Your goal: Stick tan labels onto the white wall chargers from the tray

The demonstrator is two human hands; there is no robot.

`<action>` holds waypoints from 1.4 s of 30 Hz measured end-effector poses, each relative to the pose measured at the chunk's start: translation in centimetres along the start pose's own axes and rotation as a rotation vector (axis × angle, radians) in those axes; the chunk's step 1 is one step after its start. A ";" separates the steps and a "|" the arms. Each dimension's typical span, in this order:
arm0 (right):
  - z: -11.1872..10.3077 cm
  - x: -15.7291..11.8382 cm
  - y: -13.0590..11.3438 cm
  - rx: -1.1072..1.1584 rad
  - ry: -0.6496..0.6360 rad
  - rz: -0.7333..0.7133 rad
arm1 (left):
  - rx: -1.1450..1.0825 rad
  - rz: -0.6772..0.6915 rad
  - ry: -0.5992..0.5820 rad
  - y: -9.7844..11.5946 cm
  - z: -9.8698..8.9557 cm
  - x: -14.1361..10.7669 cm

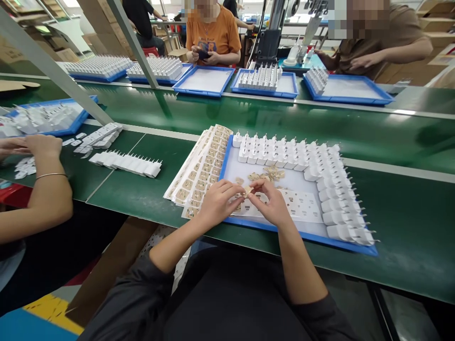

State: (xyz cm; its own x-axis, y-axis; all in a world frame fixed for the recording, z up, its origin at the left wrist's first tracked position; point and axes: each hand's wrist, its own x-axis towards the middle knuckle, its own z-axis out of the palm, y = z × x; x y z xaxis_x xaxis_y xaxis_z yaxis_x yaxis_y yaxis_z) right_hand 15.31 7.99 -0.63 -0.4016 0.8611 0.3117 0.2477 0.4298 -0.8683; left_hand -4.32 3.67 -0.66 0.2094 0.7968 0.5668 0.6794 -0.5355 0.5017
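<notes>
My left hand (222,200) and my right hand (269,201) meet over a blue-rimmed tray (263,226), both pinching one small tan sticker piece (247,191) between their fingertips. Under them lies a white backing sheet (302,206) with small cut-out marks. Just beyond my fingers is a loose pile of tan pieces (272,173). White plug adapters (272,152), pins pointing up and outward, stand in rows along the tray's far and right sides. Left of the tray, several sheets of tan stickers (204,173) lie fanned in a stack, partly under its edge.
A co-worker's hand (44,147) works at the left near white parts and a row of white adapters (126,162). Across the green bench (401,203), blue trays (204,81) line the far side, with two people seated there. A slanted metal post (67,71) rises at left.
</notes>
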 end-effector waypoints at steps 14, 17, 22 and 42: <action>0.0 0.0 -0.3 -0.025 0.303 -0.240 | -0.840 -0.620 -0.233 -1.9 -1.6 3.1; 0.1 -0.1 -0.2 -0.032 0.349 -0.261 | -0.501 -0.494 -0.148 -5.1 -2.0 7.4; 0.3 -0.2 -0.1 -0.073 0.338 -0.284 | 0.229 -0.208 -0.243 -10.5 0.6 15.5; 0.5 -0.8 -1.1 0.189 0.145 -0.229 | -1.067 -0.563 0.030 -2.4 -4.6 1.4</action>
State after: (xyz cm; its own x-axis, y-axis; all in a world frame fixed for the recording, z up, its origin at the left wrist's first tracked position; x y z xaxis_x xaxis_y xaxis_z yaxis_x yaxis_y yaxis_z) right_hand 14.89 6.66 -0.11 -0.2951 0.7833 0.5472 -0.0077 0.5707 -0.8211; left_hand -8.93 4.76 1.91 0.0443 0.9937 0.1025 -0.2560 -0.0879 0.9627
